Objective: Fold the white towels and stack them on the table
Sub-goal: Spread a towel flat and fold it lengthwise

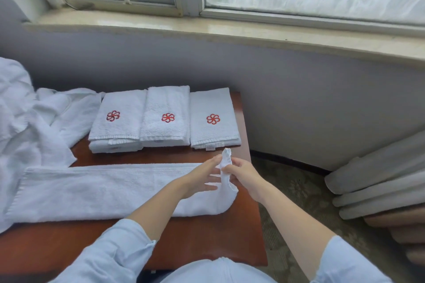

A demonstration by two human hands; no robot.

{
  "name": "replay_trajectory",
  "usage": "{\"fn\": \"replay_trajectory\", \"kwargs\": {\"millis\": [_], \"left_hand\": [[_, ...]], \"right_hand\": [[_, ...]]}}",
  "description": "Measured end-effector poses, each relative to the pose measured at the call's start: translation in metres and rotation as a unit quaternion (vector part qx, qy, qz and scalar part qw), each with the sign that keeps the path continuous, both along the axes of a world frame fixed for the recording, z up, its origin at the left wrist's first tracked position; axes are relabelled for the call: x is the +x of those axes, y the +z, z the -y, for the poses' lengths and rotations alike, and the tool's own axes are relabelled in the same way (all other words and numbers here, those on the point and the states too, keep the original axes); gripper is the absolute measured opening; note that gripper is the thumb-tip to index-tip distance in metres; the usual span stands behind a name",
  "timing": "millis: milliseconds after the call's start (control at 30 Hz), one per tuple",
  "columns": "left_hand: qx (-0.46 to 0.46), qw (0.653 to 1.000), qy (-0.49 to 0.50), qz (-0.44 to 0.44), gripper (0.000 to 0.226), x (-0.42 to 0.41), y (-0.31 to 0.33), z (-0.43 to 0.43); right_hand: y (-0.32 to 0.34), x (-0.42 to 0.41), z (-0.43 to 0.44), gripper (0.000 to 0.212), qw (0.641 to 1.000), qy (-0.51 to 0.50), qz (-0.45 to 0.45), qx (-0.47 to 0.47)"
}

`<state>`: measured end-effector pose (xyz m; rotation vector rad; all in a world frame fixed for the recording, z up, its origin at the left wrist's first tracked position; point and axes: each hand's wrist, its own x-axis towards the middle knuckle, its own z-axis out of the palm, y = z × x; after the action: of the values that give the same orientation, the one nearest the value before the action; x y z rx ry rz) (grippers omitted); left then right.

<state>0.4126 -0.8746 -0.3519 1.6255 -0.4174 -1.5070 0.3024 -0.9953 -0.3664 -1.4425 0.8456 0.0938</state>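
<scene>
1. One reddish wooden table (207, 243) carries all the work, and it stands below a window.
2. Many loose white towels lie in a heap (20, 126) at its left edge, not yet folded.
3. The long towel (103, 188), already a narrow strip, lies across the near part of the table. Its right end is raised.
4. Three folded stacks (165, 131) stand side by side at the far edge, touching each other.
5. The right hand (243, 174) pinches the raised end between thumb and fingers. The left hand (202, 179) lies flat on the strip just beside it, fingers straight, grasping nothing.
6. From my distant seat I judge the step so: the flat hand should stay as the fold line while the other carries the end leftward. I would match the edges before pressing, so the packet gets the same width as the stacks.
7. A red pinwheel emblem (213, 119) is stitched on each top towel; I see no letters in it.
8. Small sewn tags (210, 146) show at the near edges of the stacks, but their print is too small to read.
</scene>
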Motion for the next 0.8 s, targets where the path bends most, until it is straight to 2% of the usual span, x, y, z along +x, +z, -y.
{"fn": "replay_trajectory", "kwargs": {"millis": [100, 167, 267, 400, 467, 600, 700, 800], "left_hand": [[-0.027, 0.997, 0.075, -0.009, 0.053, 0.01, 0.005, -0.016], [-0.023, 0.994, 0.102, 0.023, 0.042, 0.017, 0.007, -0.03], [0.01, 0.984, 0.144, 0.107, 0.022, 0.031, 0.005, -0.053], [0.02, 0.965, 0.22, 0.143, 0.028, 0.051, 0.01, -0.087], [0.029, 0.953, 0.259, 0.156, 0.033, 0.066, 0.012, -0.108], [0.061, 0.94, 0.269, 0.2, 0.024, 0.102, 0.003, -0.153], [0.096, 0.941, 0.236, 0.223, 0.017, 0.126, -0.01, -0.18], [0.111, 0.946, 0.212, 0.221, 0.014, 0.144, -0.025, -0.198]], "right_hand": [[0.009, 0.016, -0.012, 0.022, 0.997, 0.018, 0.03, 0.07], [0.012, 0.025, -0.019, 0.027, 0.991, 0.031, 0.054, 0.122], [0.018, 0.045, -0.039, 0.037, 0.991, 0.045, 0.053, 0.112], [0.021, 0.073, -0.069, 0.037, 0.996, -0.059, 0.07, -0.021], [0.018, 0.083, -0.084, 0.031, 0.989, -0.057, 0.067, -0.117], [0.007, 0.098, -0.112, 0.03, 0.964, 0.044, 0.056, -0.255], [-0.003, 0.11, -0.131, 0.041, 0.92, 0.142, 0.02, -0.366], [-0.012, 0.119, -0.147, 0.05, 0.883, 0.211, -0.008, -0.418]]}}
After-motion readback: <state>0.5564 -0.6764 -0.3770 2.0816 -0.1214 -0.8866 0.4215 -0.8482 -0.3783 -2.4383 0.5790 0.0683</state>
